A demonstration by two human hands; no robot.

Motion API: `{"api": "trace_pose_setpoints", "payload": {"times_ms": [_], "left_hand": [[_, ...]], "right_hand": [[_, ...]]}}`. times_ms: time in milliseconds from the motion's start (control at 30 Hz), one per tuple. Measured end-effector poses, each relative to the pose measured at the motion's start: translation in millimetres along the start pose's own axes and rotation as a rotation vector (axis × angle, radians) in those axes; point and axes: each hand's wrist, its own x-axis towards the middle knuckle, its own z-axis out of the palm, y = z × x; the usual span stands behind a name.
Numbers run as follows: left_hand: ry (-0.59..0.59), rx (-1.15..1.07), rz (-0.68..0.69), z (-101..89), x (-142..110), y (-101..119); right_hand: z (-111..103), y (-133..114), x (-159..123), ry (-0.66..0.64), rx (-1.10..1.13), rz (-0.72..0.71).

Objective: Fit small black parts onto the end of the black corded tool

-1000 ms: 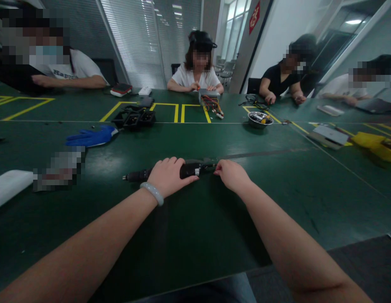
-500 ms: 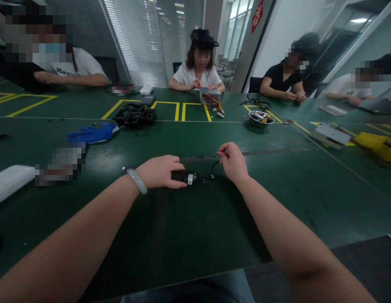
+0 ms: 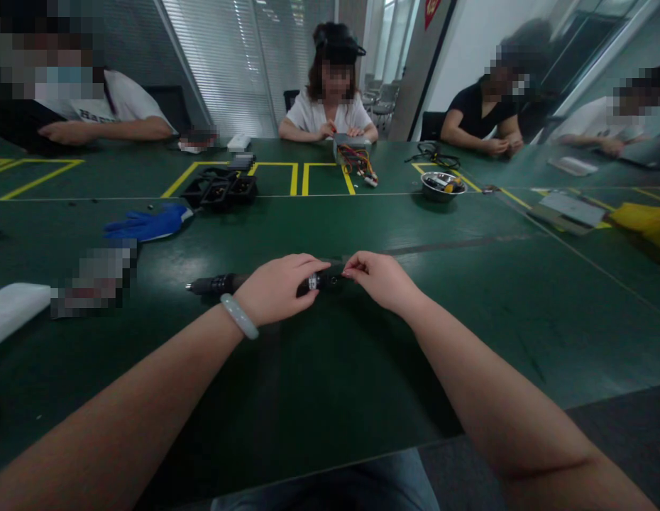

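A black electric screwdriver (image 3: 216,284) lies on its side on the green table (image 3: 330,369), its tip pointing left. My left hand (image 3: 279,287), with a pale bracelet on the wrist, is wrapped over the tool's body. My right hand (image 3: 380,279) pinches the tool's right end, where its cable comes out; the fingers are pressed together there. Both hands meet at the middle of the table in front of me.
A blue glove (image 3: 146,223) and black fan parts (image 3: 221,189) lie at the left back. A metal bowl (image 3: 439,186) and a power supply with coloured wires (image 3: 354,152) stand farther back. Several people sit around the table. A white object (image 3: 13,312) lies at the left edge.
My right hand, lifted with the cable end half a second ago, has come back down to the tool's right end. The tool's tip shows again left of my left hand.
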Motion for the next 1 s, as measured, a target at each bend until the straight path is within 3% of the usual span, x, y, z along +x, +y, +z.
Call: {"api": "trace_pose_setpoints", "payload": {"times_ms": [167,367,500,600,833,1000], "left_hand": [[0.086,0.064,-0.028,21.9,5,20],[0.101,0.127,-0.029,18.2,5,23],[0.095,0.148,-0.015,18.1,5,24],[0.082,0.143,0.016,19.4,5,24],[0.053,0.089,0.032,21.6,5,21],[0.044,0.069,0.019,21.5,4,19]], "right_hand": [[10,-4,-1,-0.102,0.03,-0.005],[5,4,0,-0.209,0.147,-0.004],[2,7,-1,-0.307,0.218,0.087],[-2,1,-4,-0.289,0.084,0.106],[-14,-13,-11,-0.16,-0.506,0.075],[-23,-18,-16,-0.254,-0.517,0.173]]}}
